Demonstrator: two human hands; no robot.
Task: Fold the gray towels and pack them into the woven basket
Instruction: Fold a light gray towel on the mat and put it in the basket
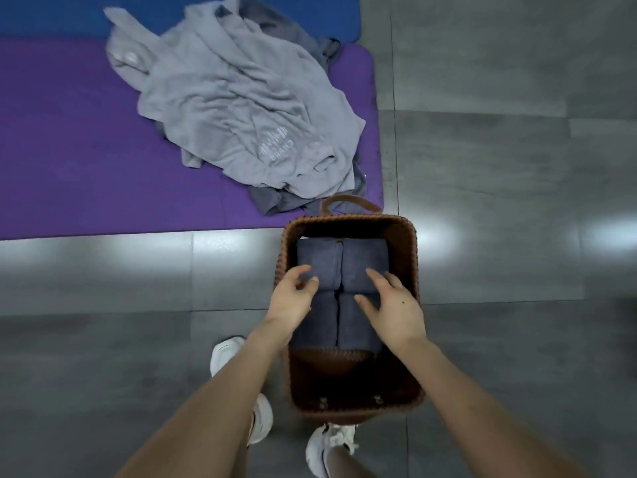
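Folded dark gray towels (362,260) lie packed in the brown woven basket (413,257), four bundles in two rows of two, filling its far end and middle. The end nearest me shows the bare woven bottom. The basket stands on the gray tiled floor (517,167), its curved brown handle (348,201) at the far rim, just beside the corner of the purple foam mat (69,150).

On that mat lies a rumpled heap of light gray towels (241,108), unfolded, with darker gray cloth showing under its near edge. The top one bears a white print (275,146), upside down from where I stand. The letters look like "CHARG", under a row of wavy strokes, but I cannot read them for certain. A blue mat (51,12) lies beyond the purple one.

Both my forearms reach down and forward into the basket. My left hand (293,294) has its fingers curled, tips on the far left bundle; whether they nip the cloth I cannot tell. My right hand (393,305) lies palm down with fingers spread, pressing on the right-hand bundles. My white shoes (225,353) stand just beside the basket's near end.
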